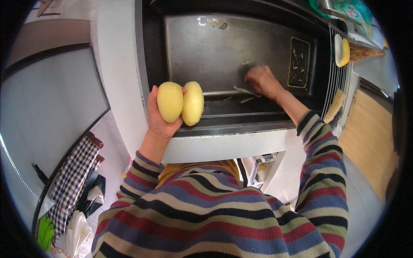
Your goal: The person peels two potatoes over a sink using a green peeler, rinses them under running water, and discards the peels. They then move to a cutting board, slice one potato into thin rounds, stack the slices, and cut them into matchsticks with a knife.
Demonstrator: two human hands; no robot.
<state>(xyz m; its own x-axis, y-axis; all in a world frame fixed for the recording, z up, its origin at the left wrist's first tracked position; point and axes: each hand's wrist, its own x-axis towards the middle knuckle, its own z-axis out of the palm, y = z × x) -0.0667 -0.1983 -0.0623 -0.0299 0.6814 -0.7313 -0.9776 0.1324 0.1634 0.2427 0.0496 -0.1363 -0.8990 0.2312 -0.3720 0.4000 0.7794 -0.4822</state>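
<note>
My left hand (162,126) grips two peeled potatoes side by side above the sink's left front corner. The nearer one to my thumb, a smooth yellow potato (170,102), stands beside the second peeled potato (193,103). Down in the dark metal sink (206,54), my right hand (265,82) is blurred by motion, its fingers curled. A dark smudge shows at those fingertips, and I cannot tell whether anything is held. Thin strips of peel (243,90) lie just left of and below that hand, by the basin's front wall.
Scraps sit in the rectangular drain (299,66) at the right. A slatted rack (329,77) borders the sink there, with a yellow sponge (345,53), a bristle whisk (364,53) and a scrub brush (335,104). Checkered cloth (74,174) and a green glove (45,232) are at lower left.
</note>
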